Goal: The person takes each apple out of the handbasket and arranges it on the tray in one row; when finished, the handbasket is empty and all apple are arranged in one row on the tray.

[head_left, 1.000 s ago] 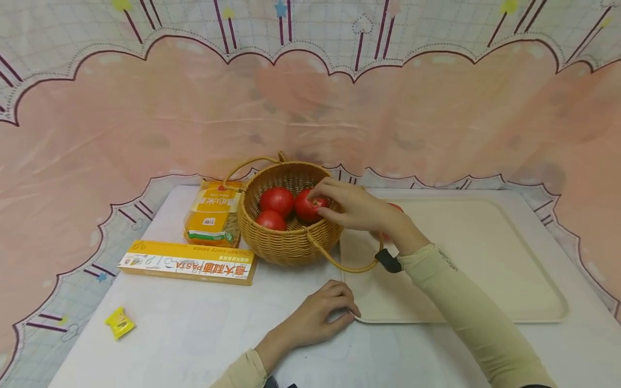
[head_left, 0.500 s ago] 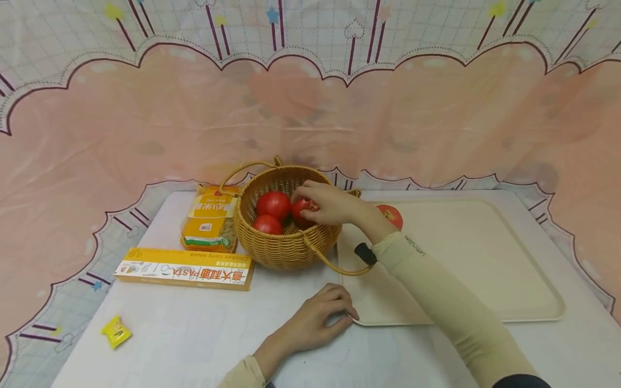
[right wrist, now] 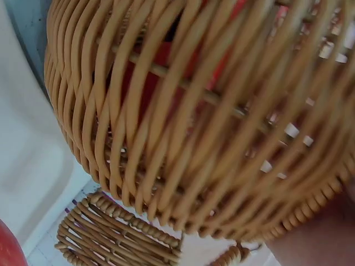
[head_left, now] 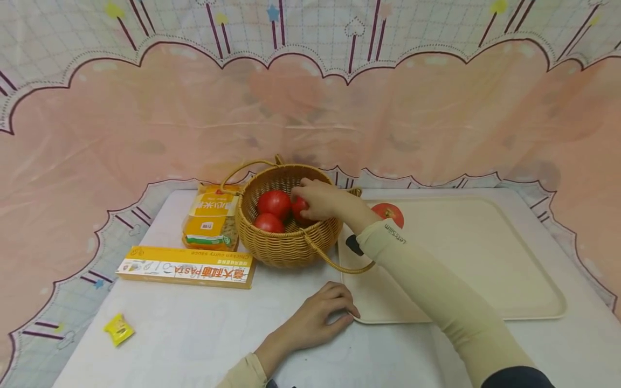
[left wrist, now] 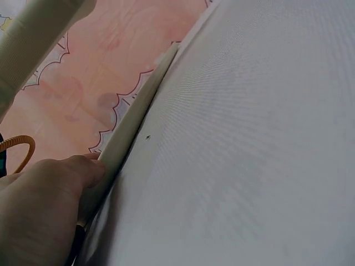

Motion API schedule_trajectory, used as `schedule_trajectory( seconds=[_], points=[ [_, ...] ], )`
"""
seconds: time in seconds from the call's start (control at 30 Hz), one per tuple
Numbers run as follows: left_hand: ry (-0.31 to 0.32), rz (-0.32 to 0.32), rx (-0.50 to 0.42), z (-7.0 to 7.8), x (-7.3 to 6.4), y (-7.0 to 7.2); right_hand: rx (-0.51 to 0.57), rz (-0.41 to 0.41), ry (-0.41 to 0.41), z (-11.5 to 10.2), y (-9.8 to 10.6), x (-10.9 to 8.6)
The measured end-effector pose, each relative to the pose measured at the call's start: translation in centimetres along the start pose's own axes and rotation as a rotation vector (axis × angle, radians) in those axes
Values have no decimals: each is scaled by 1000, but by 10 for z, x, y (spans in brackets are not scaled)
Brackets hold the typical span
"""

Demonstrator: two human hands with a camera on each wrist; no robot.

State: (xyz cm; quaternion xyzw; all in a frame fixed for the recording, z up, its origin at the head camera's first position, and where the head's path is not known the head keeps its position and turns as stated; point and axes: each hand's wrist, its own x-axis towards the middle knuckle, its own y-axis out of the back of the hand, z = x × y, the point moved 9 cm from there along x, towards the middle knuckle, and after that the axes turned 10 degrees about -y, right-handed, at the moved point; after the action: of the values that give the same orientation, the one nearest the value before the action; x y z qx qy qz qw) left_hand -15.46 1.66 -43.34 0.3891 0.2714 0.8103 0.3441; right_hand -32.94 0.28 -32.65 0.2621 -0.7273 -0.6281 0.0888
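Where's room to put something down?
On the tray, right of the right sleeve, and on the table between the yellow packet and left hand. It's crowded around the basket: right hand in it, pasta box and bag beside.

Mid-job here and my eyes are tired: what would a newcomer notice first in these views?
Probably the three glossy red fruits inside the wicker basket at the table's far side, where the right hand curls over the rightmost one. Next, another red fruit at the far left of the pale tray, and the bright yellow packet at the table's near left.
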Motion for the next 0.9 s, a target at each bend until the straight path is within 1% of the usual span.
schedule_trajectory(
  seconds=[0.1,0.23,0.33,0.5,0.6,0.73,0.9],
  points=[
    [-8,-2,2,0,0,-1,-28,-23,-44,2,-4,6],
    [5,-19,-11,0,2,-3,-65,-61,-101,7,-10,11],
    [9,-23,-12,0,3,-4,-87,-79,-120,9,-13,14],
    [-19,-14,12,3,4,-2,-98,-107,-149,12,-14,19],
    [-19,-17,5,3,5,-2,-103,-135,-157,14,-16,21],
    [-20,-19,1,4,5,-2,-79,-186,-182,18,-20,25],
    [-43,-14,17,7,5,-3,-51,-230,-211,22,-25,27]
  ],
)
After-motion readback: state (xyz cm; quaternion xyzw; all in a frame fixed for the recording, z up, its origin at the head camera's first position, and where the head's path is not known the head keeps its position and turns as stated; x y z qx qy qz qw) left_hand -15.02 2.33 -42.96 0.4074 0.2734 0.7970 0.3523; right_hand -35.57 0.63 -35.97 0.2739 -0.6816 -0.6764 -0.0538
